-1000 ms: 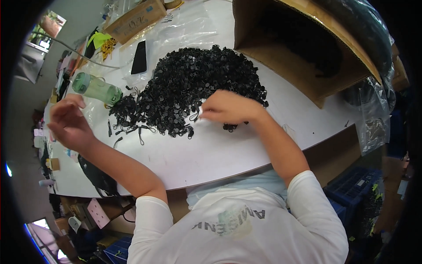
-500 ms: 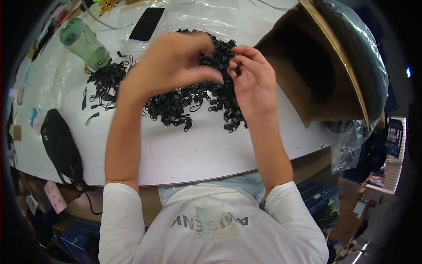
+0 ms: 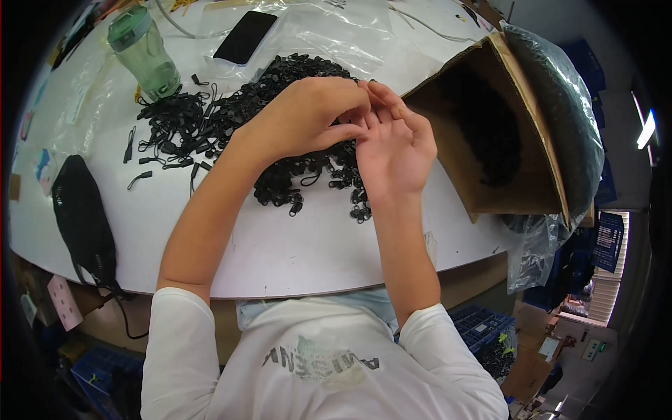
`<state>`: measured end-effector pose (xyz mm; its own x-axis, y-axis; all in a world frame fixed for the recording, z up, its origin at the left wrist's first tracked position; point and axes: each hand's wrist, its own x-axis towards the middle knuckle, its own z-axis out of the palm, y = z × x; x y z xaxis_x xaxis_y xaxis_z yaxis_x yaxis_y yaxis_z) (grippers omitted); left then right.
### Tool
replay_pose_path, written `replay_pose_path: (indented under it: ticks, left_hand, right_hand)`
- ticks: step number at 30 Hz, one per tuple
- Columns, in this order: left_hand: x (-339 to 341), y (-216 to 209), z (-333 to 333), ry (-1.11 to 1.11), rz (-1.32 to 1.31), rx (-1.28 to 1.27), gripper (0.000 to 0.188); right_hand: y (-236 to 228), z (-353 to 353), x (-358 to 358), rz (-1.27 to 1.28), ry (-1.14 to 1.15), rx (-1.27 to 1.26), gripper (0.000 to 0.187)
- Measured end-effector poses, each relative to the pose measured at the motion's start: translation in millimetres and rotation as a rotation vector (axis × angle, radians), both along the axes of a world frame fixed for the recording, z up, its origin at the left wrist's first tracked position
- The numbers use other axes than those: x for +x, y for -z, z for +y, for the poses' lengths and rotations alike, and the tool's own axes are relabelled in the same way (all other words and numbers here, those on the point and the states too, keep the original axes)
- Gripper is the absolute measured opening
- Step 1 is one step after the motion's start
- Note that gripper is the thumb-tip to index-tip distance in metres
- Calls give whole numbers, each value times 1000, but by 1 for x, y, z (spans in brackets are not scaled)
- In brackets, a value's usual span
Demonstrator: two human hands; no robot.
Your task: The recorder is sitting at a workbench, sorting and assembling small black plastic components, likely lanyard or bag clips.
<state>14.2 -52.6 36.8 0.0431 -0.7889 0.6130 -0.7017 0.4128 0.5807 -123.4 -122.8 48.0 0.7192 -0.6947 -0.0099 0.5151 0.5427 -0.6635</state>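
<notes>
My left hand [image 3: 318, 115] reaches over a heap of small black looped parts [image 3: 301, 70], with thumb and forefinger pinched against the fingers of my right hand. Palm turned up, my right hand [image 3: 395, 150] has its fingers curled in toward that pinch. Whatever is between the fingertips of the two hands is hidden. Under and around both hands lie the heaped black parts, some showing small rings. To the left is a looser pile of black cord zipper pulls [image 3: 171, 122], with a few lying singly at its edge.
An open cardboard box [image 3: 521, 203] tilts toward me at the right, dark contents inside and clear plastic [image 3: 528, 262] around it. A green bottle [image 3: 150, 63], a black phone [image 3: 245, 38] and a black pouch [image 3: 84, 217] lie or stand on the white table [image 3: 301, 262].
My left hand has moved right and met my right hand, its wide thumb-finger gap now closed to a pinch. The small black piece seen in my right fingers earlier is now hidden.
</notes>
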Motion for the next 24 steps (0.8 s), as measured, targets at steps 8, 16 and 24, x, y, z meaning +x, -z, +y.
replay_pose_path:
  ticks: [8, 16, 24]
  left_hand:
    - [17, -2, 5, -34, 37, 36, 18]
    - [42, 1, 23, -159, -119, 285, 25]
    - [36, 5, 21, -188, -197, 446, 29]
  right_hand:
    - [9, -8, -6, 100, 154, -236, 25]
    - [55, 12, -32, 904, -155, -1903, 27]
    - [61, 19, -25, 883, -508, -2070, 12]
